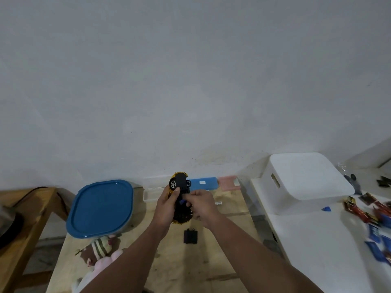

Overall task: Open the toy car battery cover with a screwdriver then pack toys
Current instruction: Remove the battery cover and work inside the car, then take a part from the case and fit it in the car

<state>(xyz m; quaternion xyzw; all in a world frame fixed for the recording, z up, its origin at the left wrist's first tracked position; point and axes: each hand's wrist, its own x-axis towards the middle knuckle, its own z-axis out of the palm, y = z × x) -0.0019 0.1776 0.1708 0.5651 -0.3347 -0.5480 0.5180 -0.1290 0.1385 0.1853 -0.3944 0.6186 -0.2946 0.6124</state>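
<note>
A yellow toy car [179,182] with a black underside is held upright above the wooden table [211,261], its wheels facing me. My left hand [168,205] grips the car's body from the left. My right hand [201,205] pinches a small blue-handled screwdriver [182,201] against the car's underside. A black battery cover [190,236] lies flat on the table just below the car. Plush toys [101,252] lie at the table's near left.
A container with a blue lid [99,208] stands at the left. Clear, blue and pink cases [203,182] line the wall. An upturned white bin [306,182] sits on a white table with snack packets [372,216] at the right. A wooden bench [25,208] is far left.
</note>
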